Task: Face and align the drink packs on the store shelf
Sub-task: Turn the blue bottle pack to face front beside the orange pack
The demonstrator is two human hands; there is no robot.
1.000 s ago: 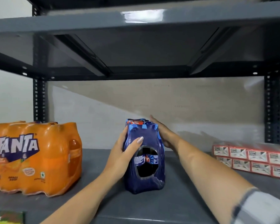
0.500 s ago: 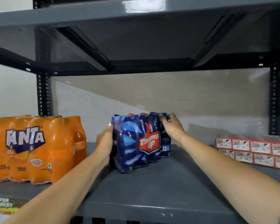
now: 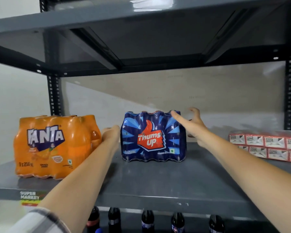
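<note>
A blue Thums Up drink pack (image 3: 153, 137) stands upright in the middle of the grey shelf (image 3: 158, 179), its red logo facing me. My left hand (image 3: 110, 136) rests flat against the pack's left side, with its fingers hidden behind the pack. My right hand (image 3: 192, 125) hovers at the pack's upper right corner, fingers spread apart, thumb over the top edge, gripping nothing. An orange Fanta drink pack (image 3: 55, 147) stands at the left of the shelf, logo forward, a small gap from my left wrist.
Red and white cartons (image 3: 265, 147) lie stacked at the right of the shelf. Another shelf board (image 3: 141, 17) hangs close overhead. Black uprights (image 3: 55, 96) frame the back corners. Dark bottle tops (image 3: 147, 221) show on the level below. A supermarket label (image 3: 30, 197) sits on the front edge.
The blue pack has turned from end-on to logo-forward and stands square. My right hand has let go of its top corner and opened. My left hand has slid to the pack's left side.
</note>
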